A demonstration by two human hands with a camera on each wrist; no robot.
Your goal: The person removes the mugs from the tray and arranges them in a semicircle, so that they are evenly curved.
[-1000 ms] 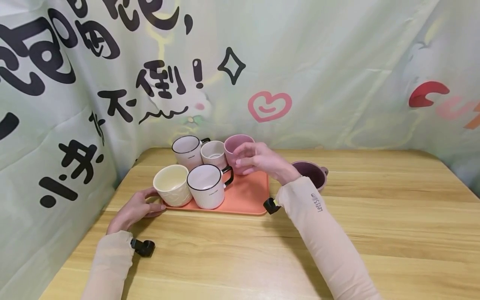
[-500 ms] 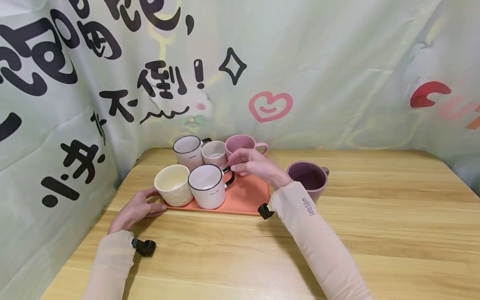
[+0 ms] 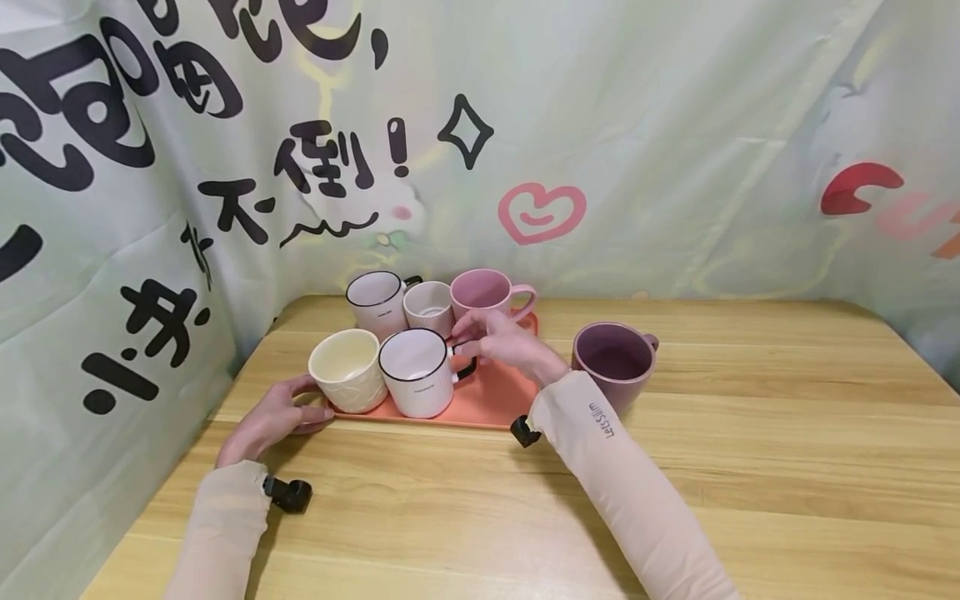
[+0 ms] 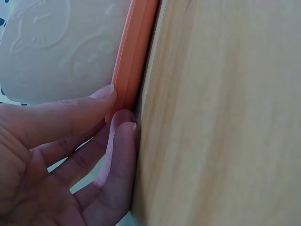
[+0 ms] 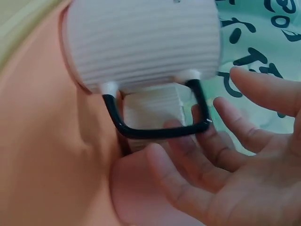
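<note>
My left hand [image 3: 273, 417] pinches the near left corner of an orange tray [image 3: 495, 404], thumb on the rim and fingers beneath it, as the left wrist view shows. A cream cup with raised figures [image 3: 348, 379] stands on the tray beside that hand. To its right is a white ribbed mug [image 3: 418, 392] with a black rim. My right hand [image 3: 504, 343] is at this mug's black handle [image 5: 160, 132], its relaxed fingers touching the handle and not wrapped round it. Behind the right hand stands a pink mug [image 3: 483, 289].
At the tray's back left are another black-rimmed white mug [image 3: 373, 304] and a small ribbed cup [image 3: 427, 307]. A purple mug [image 3: 622, 387] stands on the wooden table [image 3: 750, 417], right of the tray, close to my right wrist. A printed curtain [image 3: 660, 167] borders the table's back and left.
My right hand has left the pink mug and come down toward me to the front white mug, whose handle has swung nearer to me. The left hand has stayed at the tray corner.
</note>
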